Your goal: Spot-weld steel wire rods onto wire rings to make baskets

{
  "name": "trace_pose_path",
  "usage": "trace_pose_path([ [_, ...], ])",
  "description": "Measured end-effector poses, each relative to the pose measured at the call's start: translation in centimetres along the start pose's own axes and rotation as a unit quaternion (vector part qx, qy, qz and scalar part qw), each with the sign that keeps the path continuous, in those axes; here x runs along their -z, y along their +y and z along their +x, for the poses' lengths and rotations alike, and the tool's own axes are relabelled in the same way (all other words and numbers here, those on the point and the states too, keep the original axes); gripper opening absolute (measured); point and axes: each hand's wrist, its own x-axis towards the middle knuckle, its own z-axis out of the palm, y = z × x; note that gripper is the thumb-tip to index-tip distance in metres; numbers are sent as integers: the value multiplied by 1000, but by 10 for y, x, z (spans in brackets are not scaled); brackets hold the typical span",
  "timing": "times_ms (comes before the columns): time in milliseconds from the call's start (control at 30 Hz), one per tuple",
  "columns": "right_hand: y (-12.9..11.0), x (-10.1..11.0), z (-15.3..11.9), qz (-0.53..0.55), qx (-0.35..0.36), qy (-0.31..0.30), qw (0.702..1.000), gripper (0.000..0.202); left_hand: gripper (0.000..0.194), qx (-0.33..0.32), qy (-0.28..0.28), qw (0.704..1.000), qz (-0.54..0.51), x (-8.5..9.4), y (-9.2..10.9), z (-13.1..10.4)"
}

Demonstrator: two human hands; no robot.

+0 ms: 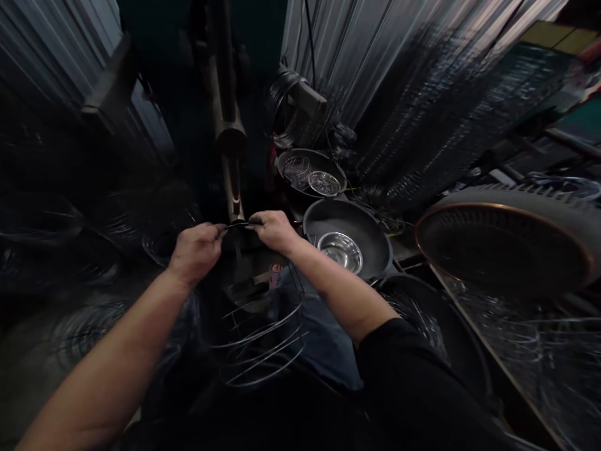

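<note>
Nearest to us, beside the jeans (323,341), we see some curved wires (263,344) with short cross wires, which look to us like a frame already put together, at least in part; what carries it is too dark to tell. A little farther, our left hand (195,250) and our right hand (272,232) both have a closed, pinching grip on one thin dark piece (238,224), each at one side of it. This piece is just under the metal tip (236,203) of a machine; whether they touch, we cannot tell. For this piece, we judge the work to be unfinished: it is not yet set down, and no finished joint on it is visible.

To our right, the loose wires in the black basin (462,338) seem not yet assembled. Beyond the right forearm, a shiny bowl (350,247) sits in a dark pan (373,235). Behind it, another pan (323,160) contains a small dish of little pieces and some wire shapes. Farther away are a wire coil (282,94) and corrugated sheets (338,37). Concerning brands, labels or writing, we find nothing that can be read.
</note>
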Motion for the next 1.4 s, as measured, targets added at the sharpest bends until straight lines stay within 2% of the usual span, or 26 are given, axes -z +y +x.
trace_pose_path([
  [367,-9,20,18,13,-18,-11,1000,16,39,19,27,998,-55,13,-1,21],
  [633,-10,31,33,43,-17,-6,999,19,38,49,-8,997,-63,23,1,38],
  [833,-7,31,33,41,-24,-4,999,21,36,42,-22,996,-74,19,2,42],
  [1033,-9,31,34,40,-15,9,999,20,36,47,-6,997,-55,22,3,42],
  [1400,-6,25,36,49,-13,20,999,18,35,41,-15,998,-35,20,-1,43],
])
